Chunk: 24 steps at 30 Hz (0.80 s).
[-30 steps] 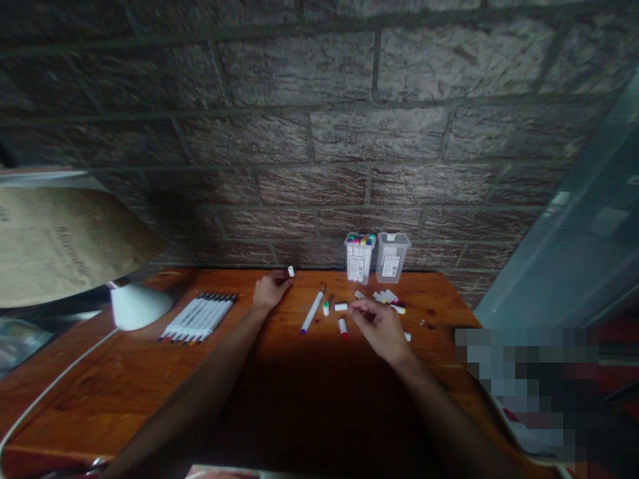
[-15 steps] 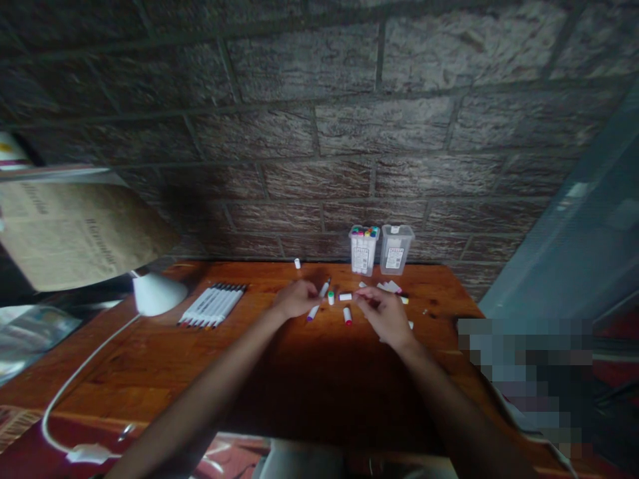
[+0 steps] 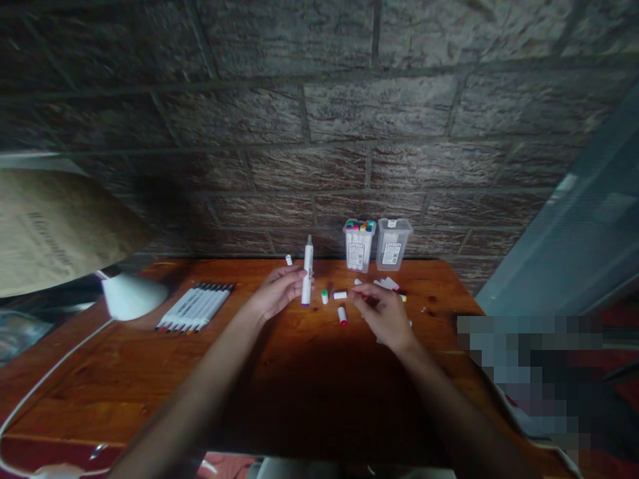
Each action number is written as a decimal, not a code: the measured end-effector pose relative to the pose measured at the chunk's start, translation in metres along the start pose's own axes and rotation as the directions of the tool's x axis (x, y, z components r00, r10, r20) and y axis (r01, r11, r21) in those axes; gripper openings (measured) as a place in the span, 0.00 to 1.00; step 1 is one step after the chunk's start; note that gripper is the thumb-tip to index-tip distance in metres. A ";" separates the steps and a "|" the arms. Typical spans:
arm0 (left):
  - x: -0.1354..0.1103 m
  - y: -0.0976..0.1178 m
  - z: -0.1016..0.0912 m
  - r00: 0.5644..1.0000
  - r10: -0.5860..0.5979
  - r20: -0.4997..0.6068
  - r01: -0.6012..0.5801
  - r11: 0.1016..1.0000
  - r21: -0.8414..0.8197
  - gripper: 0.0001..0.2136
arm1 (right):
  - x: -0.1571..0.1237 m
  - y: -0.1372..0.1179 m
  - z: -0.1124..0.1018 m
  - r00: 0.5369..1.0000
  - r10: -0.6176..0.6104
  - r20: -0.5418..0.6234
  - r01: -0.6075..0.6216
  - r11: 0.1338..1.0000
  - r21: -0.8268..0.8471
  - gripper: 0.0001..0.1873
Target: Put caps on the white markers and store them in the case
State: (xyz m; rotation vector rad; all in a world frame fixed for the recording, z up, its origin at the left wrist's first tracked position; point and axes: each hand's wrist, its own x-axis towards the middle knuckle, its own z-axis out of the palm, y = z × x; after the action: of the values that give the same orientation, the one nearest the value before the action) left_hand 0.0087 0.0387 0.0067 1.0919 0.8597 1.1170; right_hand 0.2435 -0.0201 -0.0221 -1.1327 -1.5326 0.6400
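My left hand [image 3: 273, 294] pinches the marker [image 3: 308, 269]; for my right hand [image 3: 382, 313] I cannot tell. Its careless push could roll the white cap [image 3: 340, 295] beside the green cap [image 3: 325, 297].

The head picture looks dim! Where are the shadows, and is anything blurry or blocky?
In the head view, shadow darkens the near middle of the table and the wall by the lampshade; same head view, the marker in the left hand is clear in outline, but its print is too blurry to read; head view again, blocky squares hide a lower-right patch.
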 end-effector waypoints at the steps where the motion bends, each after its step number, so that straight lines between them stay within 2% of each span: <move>1: 0.000 -0.001 0.002 1.000 0.001 0.012 0.000 0.996 -0.084 0.08 | 0.000 -0.001 -0.002 1.000 0.021 -0.004 -0.021 1.000 0.005 0.11; 5: -0.006 -0.008 0.010 0.995 -0.027 0.096 0.045 0.979 -0.199 0.09 | 0.002 -0.001 -0.009 0.993 0.112 -0.046 -0.110 0.993 0.047 0.15; 8: -0.012 -0.011 0.013 0.989 -0.051 0.140 0.080 0.974 -0.211 0.11 | 0.002 0.000 -0.010 0.992 0.113 -0.052 -0.111 0.993 0.049 0.16; 12: -0.014 -0.007 0.010 0.992 0.005 0.124 0.023 0.975 -0.222 0.12 | 0.002 0.000 -0.008 1.000 0.020 -0.013 -0.022 0.989 -0.146 0.12; 14: -0.013 -0.004 0.007 0.994 0.028 0.107 -0.004 0.976 -0.216 0.12 | 0.006 0.001 -0.005 0.996 -0.074 0.049 0.086 0.945 -0.317 0.11; 17: -0.010 -0.002 0.002 0.994 0.040 0.100 -0.021 0.982 -0.188 0.12 | 0.018 0.001 0.002 0.960 -0.170 0.221 0.263 0.817 -0.513 0.12; 21: -0.012 0.000 0.002 0.992 -0.005 0.126 0.020 0.992 -0.122 0.14 | 0.036 -0.002 0.013 0.901 -0.105 0.420 0.363 0.712 -0.602 0.10; 24: -0.014 -0.001 0.006 0.988 -0.050 0.145 0.063 0.994 -0.088 0.17 | 0.041 -0.004 0.020 0.872 -0.045 0.487 0.395 0.653 -0.646 0.08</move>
State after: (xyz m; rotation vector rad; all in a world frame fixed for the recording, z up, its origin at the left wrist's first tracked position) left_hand 0.0109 0.0233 0.0077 1.0512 0.7156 1.0085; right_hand 0.2247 0.0183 -0.0071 -1.3974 -2.4127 0.0546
